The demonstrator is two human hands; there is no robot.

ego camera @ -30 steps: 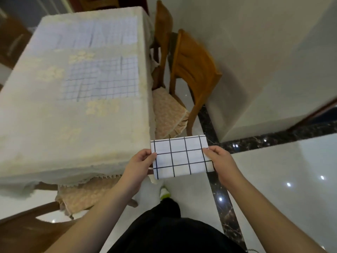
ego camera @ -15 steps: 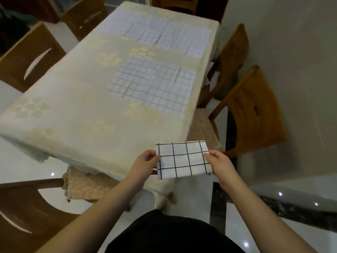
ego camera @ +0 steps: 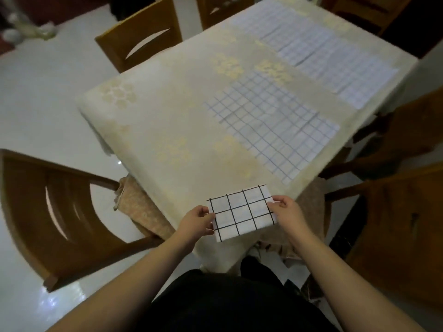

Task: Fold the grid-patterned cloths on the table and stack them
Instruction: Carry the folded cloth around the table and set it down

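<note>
A small folded cloth (ego camera: 241, 212), white with a black grid, is held in the air just over the near corner of the table (ego camera: 182, 121). Its left edge is pinched by the left hand (ego camera: 195, 222), with the thumb laid on the upper face and the fingers curled underneath; its right edge is pinched in the same way by the right hand (ego camera: 286, 212). The cloth is kept nearly flat and slightly tilted, with its far right corner raised. Farther along the table, an unfolded cloth (ego camera: 273, 125) with a fine blue grid is spread flat on the cream tablecloth, well apart from the held one. Beyond it, at the far end, more grid cloths (ego camera: 318, 56) are laid out side by side (their exact number cannot be told through the blur). Wooden chairs are seen around the table: one (ego camera: 55, 212) at the near left, another (ego camera: 141, 37) at the far left, and one (ego camera: 395, 224) at the near right.
</note>
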